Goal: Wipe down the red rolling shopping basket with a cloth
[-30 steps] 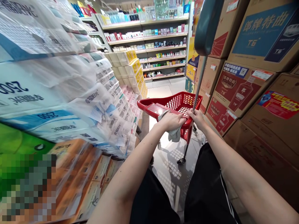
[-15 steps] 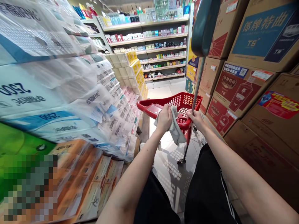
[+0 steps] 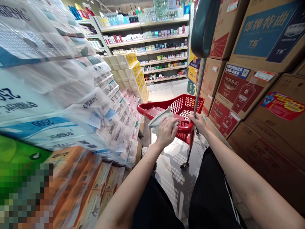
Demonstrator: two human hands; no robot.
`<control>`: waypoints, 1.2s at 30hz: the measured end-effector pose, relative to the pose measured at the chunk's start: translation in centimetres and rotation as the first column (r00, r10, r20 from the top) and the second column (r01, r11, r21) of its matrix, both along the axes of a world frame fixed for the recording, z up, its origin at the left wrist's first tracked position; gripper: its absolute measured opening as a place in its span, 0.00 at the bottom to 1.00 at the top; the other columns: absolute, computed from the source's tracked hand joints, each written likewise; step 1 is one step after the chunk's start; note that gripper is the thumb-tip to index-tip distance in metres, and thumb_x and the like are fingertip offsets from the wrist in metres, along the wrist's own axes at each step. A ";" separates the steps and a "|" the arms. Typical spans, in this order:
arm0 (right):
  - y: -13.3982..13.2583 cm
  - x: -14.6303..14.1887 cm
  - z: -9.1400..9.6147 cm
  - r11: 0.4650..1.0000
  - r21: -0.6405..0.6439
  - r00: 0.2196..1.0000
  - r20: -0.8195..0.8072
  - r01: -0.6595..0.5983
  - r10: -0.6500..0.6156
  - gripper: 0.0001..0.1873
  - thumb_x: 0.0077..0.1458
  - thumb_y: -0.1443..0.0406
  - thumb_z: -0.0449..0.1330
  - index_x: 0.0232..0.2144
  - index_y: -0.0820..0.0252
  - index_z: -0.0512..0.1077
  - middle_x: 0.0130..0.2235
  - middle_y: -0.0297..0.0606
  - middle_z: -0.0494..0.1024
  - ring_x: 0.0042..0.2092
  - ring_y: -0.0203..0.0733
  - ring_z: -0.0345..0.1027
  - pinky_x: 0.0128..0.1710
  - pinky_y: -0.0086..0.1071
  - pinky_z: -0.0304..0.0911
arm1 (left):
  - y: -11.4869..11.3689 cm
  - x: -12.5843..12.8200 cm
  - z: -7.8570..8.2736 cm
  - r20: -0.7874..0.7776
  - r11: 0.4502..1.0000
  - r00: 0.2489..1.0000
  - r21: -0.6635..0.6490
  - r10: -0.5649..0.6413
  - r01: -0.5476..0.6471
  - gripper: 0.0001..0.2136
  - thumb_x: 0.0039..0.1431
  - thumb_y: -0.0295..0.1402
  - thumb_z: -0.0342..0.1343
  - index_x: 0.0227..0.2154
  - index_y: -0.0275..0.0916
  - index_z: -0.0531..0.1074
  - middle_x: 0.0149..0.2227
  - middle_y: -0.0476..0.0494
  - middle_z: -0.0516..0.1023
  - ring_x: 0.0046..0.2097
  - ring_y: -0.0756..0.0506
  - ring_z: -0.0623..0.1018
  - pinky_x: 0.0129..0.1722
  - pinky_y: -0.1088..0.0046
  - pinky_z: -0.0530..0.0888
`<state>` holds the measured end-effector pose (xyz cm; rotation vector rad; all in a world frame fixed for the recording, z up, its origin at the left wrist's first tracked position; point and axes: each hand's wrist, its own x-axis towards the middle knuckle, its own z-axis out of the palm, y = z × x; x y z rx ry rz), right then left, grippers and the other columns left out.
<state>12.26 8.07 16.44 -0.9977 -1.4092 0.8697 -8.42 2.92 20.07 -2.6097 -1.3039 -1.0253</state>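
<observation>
A red plastic shopping cart (image 3: 162,105) stands in front of me, its basket full of slotted openings. My left hand (image 3: 166,132) presses a pale grey cloth (image 3: 158,121) onto the cart's near rim, fingers curled over the fabric. Part of the cloth spreads out to the left of the fingers. At the cart's right corner, my right hand (image 3: 198,123) is wrapped around the lower part of an upright metal pole (image 3: 200,82). A dark blue-green plastic piece (image 3: 203,30) tops this pole. How the pole joins the cart is hidden by my hand.
Stacked white tissue packs (image 3: 95,111) line the left side, with orange packs (image 3: 71,181) below them. Brown and red cartons (image 3: 238,86) are piled on the right. Shelves of small goods (image 3: 164,47) stand across the aisle's far end. A cart wheel (image 3: 184,165) rests on the tiled floor.
My left hand has turned flatter and shifted slightly down and left. The cloth, which hung down on the right, now spreads leftward over the rim. My right hand still grips the pole.
</observation>
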 end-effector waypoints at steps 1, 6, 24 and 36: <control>0.0 0.0 0.0 1.000 -0.005 1.000 0.008 0.004 -0.004 0.18 0.50 0.52 0.54 0.18 0.58 0.61 0.21 0.31 0.65 0.23 0.32 0.55 0.25 0.27 0.54 | -0.1 0.2 0.3 -0.061 0.999 0.997 -0.007 -0.040 0.040 0.17 0.64 0.37 0.36 0.52 0.40 0.60 0.52 0.43 0.69 0.55 0.47 0.65 0.60 0.62 0.53; -0.2 -0.1 0.3 1.000 -0.017 1.000 0.024 0.001 0.000 0.18 0.51 0.52 0.54 0.18 0.58 0.61 0.21 0.31 0.65 0.23 0.32 0.56 0.25 0.27 0.55 | 2.8 -0.7 2.8 -0.306 0.988 0.940 -0.090 -0.151 0.129 0.20 0.64 0.38 0.34 0.54 0.40 0.61 0.53 0.46 0.69 0.54 0.49 0.67 0.59 0.67 0.55; 0.0 -1.2 -0.2 0.999 0.026 0.999 0.025 0.035 -0.036 0.17 0.50 0.54 0.54 0.17 0.58 0.63 0.21 0.32 0.66 0.24 0.33 0.58 0.26 0.27 0.56 | 3.3 -3.8 2.4 -0.194 1.000 0.981 0.026 -0.008 0.013 0.19 0.63 0.40 0.39 0.53 0.41 0.62 0.57 0.43 0.63 0.58 0.44 0.61 0.58 0.62 0.57; -1.0 -0.4 0.3 0.999 0.001 0.999 -0.010 0.054 -0.054 0.15 0.47 0.60 0.55 0.13 0.58 0.62 0.18 0.32 0.66 0.22 0.33 0.57 0.23 0.27 0.54 | 10.2 -3.1 5.0 -0.441 0.938 0.897 -0.309 0.007 -0.159 0.22 0.60 0.42 0.36 0.32 0.37 0.74 0.38 0.42 0.78 0.39 0.44 0.75 0.40 0.71 0.68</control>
